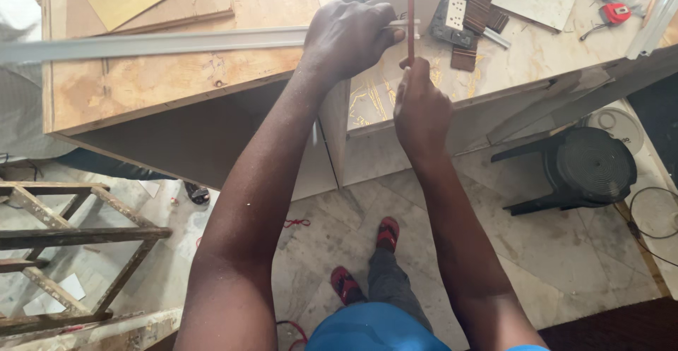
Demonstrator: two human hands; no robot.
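Blue cloth at the bottom edge and two forearms fill my near view, with two red sandals [364, 263] on the tiled floor between them. From my remote seat I see the left hand [351, 38] closed down over the long grey metal strip [155, 42], pinning it flat on the plywood bench [141, 86] near the bench's right edge. The right hand [421, 104] is clenched around a thin red rod [411, 12] that stands nearly upright, its lower end just beside the left hand's fingertips and the strip's end. My worry is that the strip, held at one end only and running far out to the left, could pivot or slide if the left hand's press slackens; the red rod could also skid off the narrow strip toward those fingers, since they sit so close. Counting: one strip, one red rod, two hands at work, one black plastic stool [590, 167] on the right, one wooden trestle [70, 245] on the left, one red tape measure [616, 13] on the far board.
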